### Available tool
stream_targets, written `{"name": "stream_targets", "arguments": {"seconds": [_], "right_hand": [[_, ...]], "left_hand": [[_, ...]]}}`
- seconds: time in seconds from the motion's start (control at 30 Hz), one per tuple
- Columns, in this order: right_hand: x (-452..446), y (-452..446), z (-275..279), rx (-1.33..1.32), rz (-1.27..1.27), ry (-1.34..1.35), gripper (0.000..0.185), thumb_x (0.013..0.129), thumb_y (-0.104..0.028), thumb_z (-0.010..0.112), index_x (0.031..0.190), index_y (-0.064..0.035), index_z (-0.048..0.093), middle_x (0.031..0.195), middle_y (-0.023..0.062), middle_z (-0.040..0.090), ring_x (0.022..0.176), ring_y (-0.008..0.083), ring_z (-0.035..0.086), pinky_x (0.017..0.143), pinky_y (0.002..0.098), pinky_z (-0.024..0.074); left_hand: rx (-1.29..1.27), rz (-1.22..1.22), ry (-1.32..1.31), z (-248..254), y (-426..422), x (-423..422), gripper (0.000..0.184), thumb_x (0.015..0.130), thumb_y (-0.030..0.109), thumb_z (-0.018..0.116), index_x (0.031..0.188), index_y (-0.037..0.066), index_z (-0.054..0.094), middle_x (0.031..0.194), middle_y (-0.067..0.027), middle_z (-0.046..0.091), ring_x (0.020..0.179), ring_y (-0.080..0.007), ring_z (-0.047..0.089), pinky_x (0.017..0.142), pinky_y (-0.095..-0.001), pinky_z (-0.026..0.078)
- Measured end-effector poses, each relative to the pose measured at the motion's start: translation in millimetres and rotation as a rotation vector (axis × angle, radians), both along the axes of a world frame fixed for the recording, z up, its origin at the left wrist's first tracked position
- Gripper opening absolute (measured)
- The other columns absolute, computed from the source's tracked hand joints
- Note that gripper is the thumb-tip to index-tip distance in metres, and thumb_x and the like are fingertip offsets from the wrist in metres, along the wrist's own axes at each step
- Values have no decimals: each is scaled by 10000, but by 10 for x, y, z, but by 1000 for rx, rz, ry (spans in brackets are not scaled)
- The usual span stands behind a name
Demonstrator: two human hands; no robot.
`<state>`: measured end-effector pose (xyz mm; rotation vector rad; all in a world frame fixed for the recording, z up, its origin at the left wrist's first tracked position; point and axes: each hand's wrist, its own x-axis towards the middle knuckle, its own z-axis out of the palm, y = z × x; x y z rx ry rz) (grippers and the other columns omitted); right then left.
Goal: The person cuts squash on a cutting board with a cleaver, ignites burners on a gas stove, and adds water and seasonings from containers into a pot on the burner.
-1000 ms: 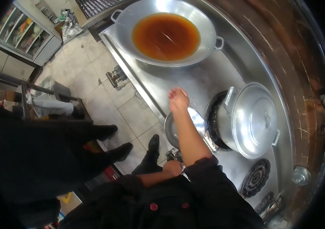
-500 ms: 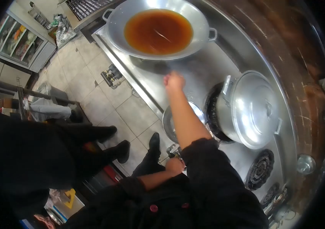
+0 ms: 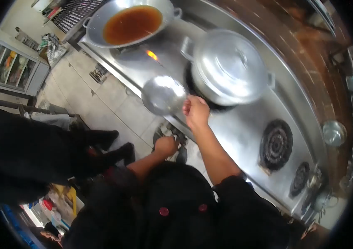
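My right hand (image 3: 196, 111) is closed at the right rim of a small round metal pan (image 3: 164, 94), apparently gripping it. The pan hangs over or rests on the stove's front edge. A small orange flame (image 3: 152, 54) shows between the pan and a wide wok (image 3: 94, 30) of brown liquid. My left hand (image 3: 166, 146) is closed beside the valves (image 3: 176, 135) at the stove front; what its fingers hold is hidden. Right of the pan stands a large lidded pot (image 3: 230, 66).
A bare burner (image 3: 276, 145) and a smaller one (image 3: 299, 179) lie to the right. A metal container (image 3: 334, 133) is at the far right. On the left another person in dark clothes (image 3: 31, 153) stands close by on the tiled floor (image 3: 101, 99).
The view has turned and shifted toward the right-hand burners. My right hand has come back from above the stove to the pan's rim. My left hand has moved forward. The flame is newly visible.
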<state>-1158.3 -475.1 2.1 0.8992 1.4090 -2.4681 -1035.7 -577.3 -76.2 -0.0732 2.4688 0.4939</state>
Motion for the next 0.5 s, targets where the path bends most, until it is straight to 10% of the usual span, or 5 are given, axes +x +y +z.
{"name": "stream_targets", "arguments": {"seconds": [0.5], "right_hand": [[1678, 1875, -334, 82, -274, -127, 102, 855, -96, 580, 902, -7, 562, 697, 85, 579, 505, 156, 526, 426, 258, 410]], "left_hand": [[-117, -87, 194, -434, 197, 224, 286, 817, 205, 547, 1011, 8, 621, 982, -214, 657, 887, -389, 642, 756, -459, 523]]}}
